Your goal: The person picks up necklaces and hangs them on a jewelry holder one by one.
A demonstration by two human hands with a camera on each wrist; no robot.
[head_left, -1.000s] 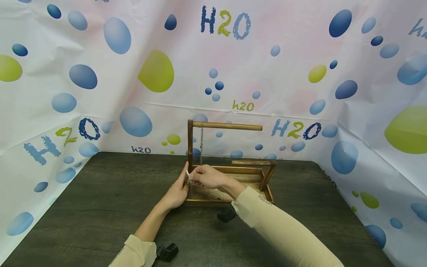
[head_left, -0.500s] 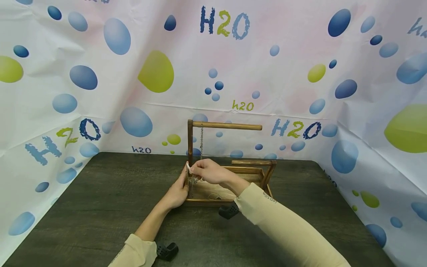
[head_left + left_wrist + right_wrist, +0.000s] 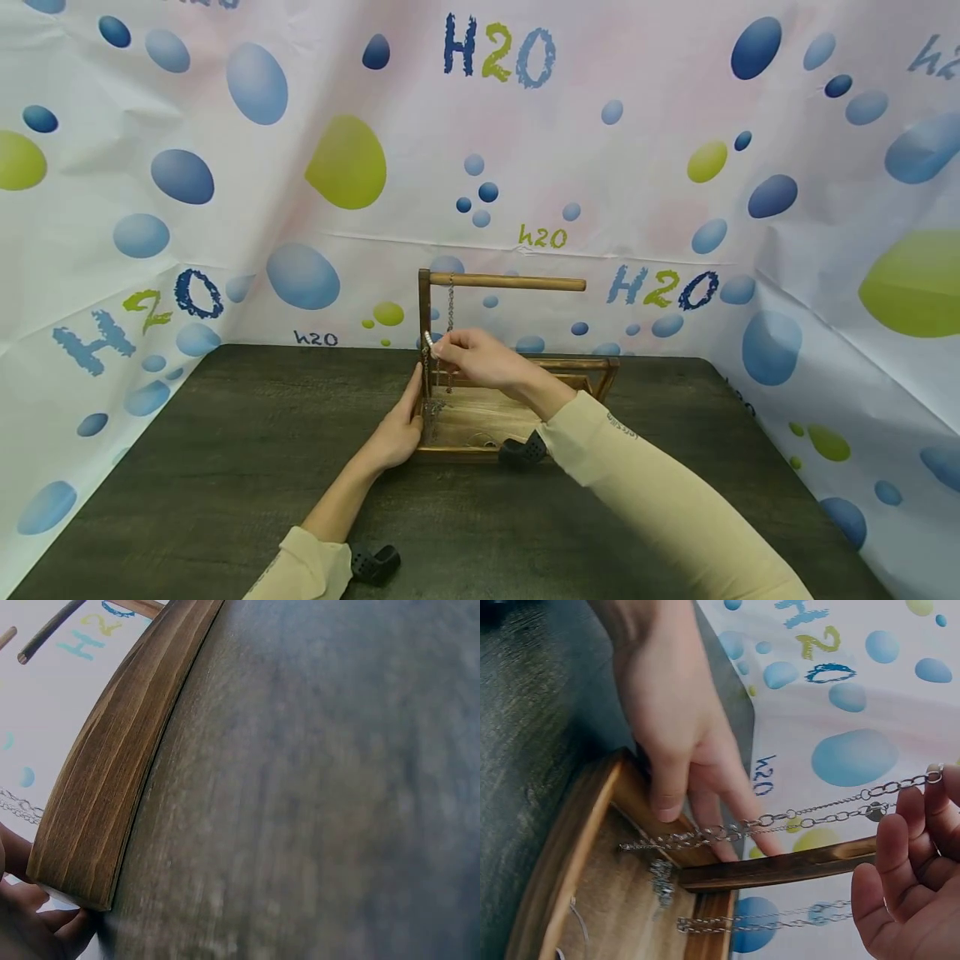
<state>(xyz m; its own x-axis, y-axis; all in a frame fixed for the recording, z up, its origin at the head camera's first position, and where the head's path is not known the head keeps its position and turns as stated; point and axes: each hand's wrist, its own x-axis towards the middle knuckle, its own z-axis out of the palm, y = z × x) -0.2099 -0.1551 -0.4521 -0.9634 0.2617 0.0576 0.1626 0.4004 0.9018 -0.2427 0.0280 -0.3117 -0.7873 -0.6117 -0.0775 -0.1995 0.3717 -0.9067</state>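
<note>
1. White, creased backdrop (image 3: pixel 420 150) behind, printed with blue and green drops and "H2O" lettering.
2. Dark wood-grain table (image 3: pixel 225 467); near its far edge, closer to the far right corner than the far left, sits a wooden stand (image 3: pixel 457 451).
3. Its base is a shallow tray (image 3: pixel 480 408). A tall left post (image 3: pixel 795 867) carries an upper bar (image 3: pixel 517 283) running right; a shorter right post (image 3: pixel 606 382) carries a lower bar (image 3: pixel 573 365) running left.
4. Right hand (image 3: pixel 480 358) pinches the end of a silver chain (image 3: pixel 767 820) beside the left post, above the tray's left end. Two strands hang down from the fingertips; whether they touch the tray floor, I cannot tell.
5. Left hand (image 3: pixel 393 437) rests against the tray's left end, fingers straight and thumb apart from them.
6. Second chain (image 3: pixel 451 308) hangs from the upper bar near the left post.
7. Inside the tray: a small chain heap (image 3: pixel 661 881) toward the left end, and a thin hoop (image 3: pixel 487 442) near the front wall.
8. Both arms wear cream sleeves (image 3: pixel 652 492).
</note>
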